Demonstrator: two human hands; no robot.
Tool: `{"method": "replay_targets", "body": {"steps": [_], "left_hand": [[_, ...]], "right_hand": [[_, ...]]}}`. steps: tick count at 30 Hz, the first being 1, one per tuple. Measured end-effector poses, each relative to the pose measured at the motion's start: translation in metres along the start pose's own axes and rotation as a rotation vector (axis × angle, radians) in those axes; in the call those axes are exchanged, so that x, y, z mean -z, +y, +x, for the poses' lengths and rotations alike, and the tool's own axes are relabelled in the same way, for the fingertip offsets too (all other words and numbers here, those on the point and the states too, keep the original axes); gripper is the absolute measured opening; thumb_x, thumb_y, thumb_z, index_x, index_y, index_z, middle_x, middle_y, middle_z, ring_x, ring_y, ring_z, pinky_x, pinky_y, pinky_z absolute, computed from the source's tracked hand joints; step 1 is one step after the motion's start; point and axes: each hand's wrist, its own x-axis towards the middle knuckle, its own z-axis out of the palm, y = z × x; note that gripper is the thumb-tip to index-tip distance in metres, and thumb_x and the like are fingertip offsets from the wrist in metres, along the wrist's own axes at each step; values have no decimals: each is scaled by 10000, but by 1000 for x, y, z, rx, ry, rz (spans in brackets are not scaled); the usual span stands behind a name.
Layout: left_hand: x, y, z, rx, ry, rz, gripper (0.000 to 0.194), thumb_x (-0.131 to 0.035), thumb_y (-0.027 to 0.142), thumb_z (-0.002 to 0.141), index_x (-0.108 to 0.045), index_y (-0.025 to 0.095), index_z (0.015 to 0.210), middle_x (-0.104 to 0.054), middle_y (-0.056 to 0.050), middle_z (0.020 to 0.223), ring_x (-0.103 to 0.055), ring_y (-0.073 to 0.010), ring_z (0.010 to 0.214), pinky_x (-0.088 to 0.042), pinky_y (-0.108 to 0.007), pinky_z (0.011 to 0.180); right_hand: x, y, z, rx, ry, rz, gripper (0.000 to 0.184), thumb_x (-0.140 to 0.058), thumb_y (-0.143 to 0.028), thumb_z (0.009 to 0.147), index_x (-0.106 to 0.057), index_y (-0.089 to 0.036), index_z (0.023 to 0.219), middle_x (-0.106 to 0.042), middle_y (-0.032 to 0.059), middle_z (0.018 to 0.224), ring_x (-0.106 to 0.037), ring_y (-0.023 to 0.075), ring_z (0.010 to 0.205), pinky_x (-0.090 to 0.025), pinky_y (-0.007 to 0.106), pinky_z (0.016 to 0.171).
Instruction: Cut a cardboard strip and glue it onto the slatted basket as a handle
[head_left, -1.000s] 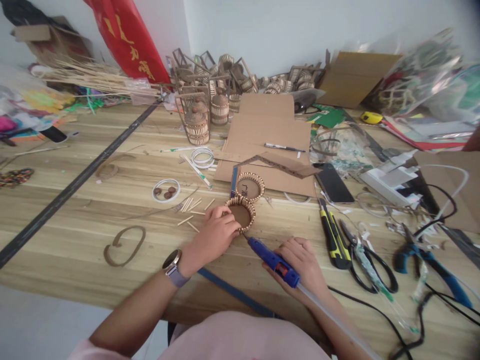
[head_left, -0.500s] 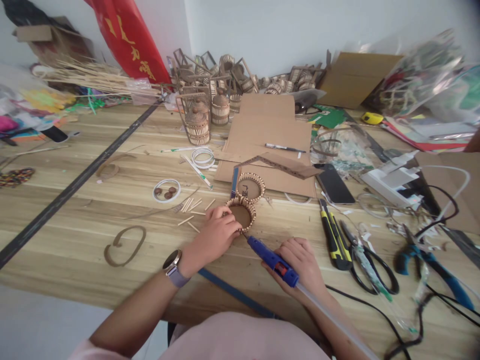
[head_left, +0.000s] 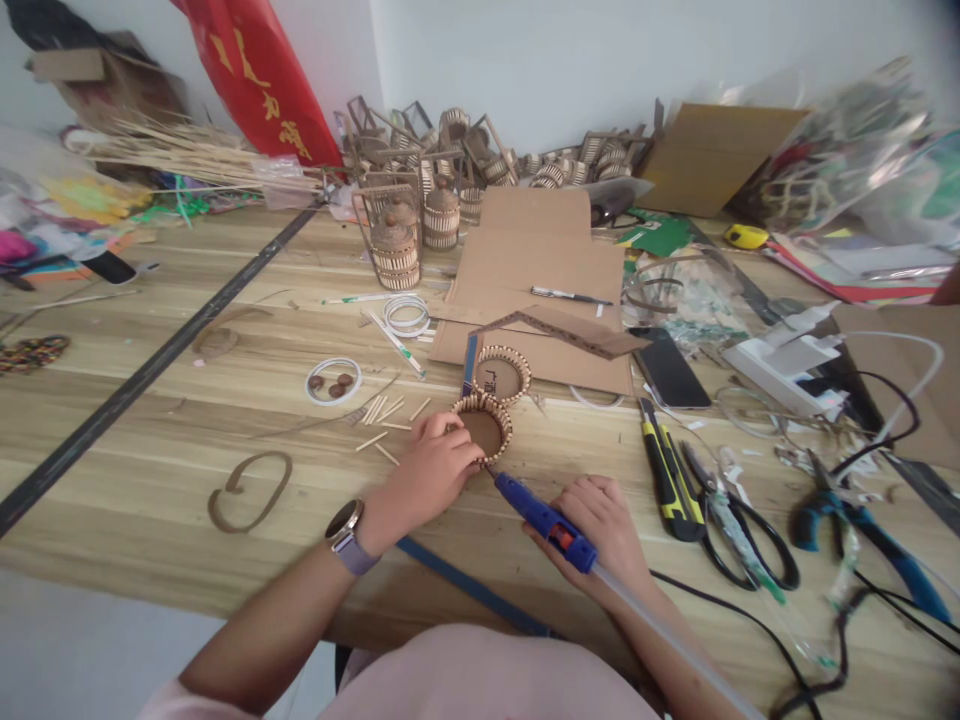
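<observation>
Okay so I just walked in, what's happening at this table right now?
A person is working on a small round basket wall of short wooden sticks. The left hand holds its near left side, while the right hand holds a blue glue gun with its nozzle at the near edge. A similar ring sits just beyond it, loose sticks lie to the left, and a yellow-and-black cutter and scissors lie to the right.
</observation>
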Motion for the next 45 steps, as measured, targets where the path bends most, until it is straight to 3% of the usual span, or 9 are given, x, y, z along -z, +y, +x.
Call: {"method": "replay_targets", "body": {"steps": [28,31,36,39,42,45], "left_hand": [[-1,0,0,-7,1,10,103,-615,182,910,-677,207,988,-678,-27,913,-454,-279,1120,-312,-479,974],[-1,0,0,6,-11,6,103,-616,188,910,-681,203,989,-681,-30,920,-454,-280,1129,-313,-490,986],[-1,0,0,23,-17,6,94,-615,204,912,-693,211,965,-686,-37,922,-462,-278,1133,-339,-497,985],[-1,0,0,26,-18,-4,128,-619,211,909,-689,216,1016,-694,-49,958,-470,-280,1138,-353,-511,990],[3,0,-1,-20,-20,-18,215,-639,225,897,-656,213,1110,-690,-56,1087,-473,-283,1152,-369,-515,996],[16,4,-7,-90,91,25,216,-607,207,914,-636,202,1129,-631,-68,1251,-441,-285,1219,-362,-500,1024]], "right_hand": [[-4,4,-3,-13,43,-37,153,-583,-242,866,-498,-217,742,-512,-24,618,-464,157,614,-354,335,737],[-5,1,-4,-20,98,-91,160,-526,-216,890,-503,-219,731,-524,-15,611,-463,162,615,-347,339,740],[2,4,-14,-13,46,-231,204,-454,-197,936,-569,-212,768,-594,7,654,-524,176,658,-348,353,765],[10,11,-17,-198,71,-117,193,-552,-340,911,-611,-217,774,-623,15,656,-567,190,650,-389,364,741],[19,21,-8,-601,56,189,294,-610,-510,854,-675,-225,821,-695,48,730,-623,226,692,-452,358,667],[26,34,6,-985,-86,603,454,-614,-645,786,-698,-200,813,-684,54,697,-587,190,591,-436,309,528]]}}
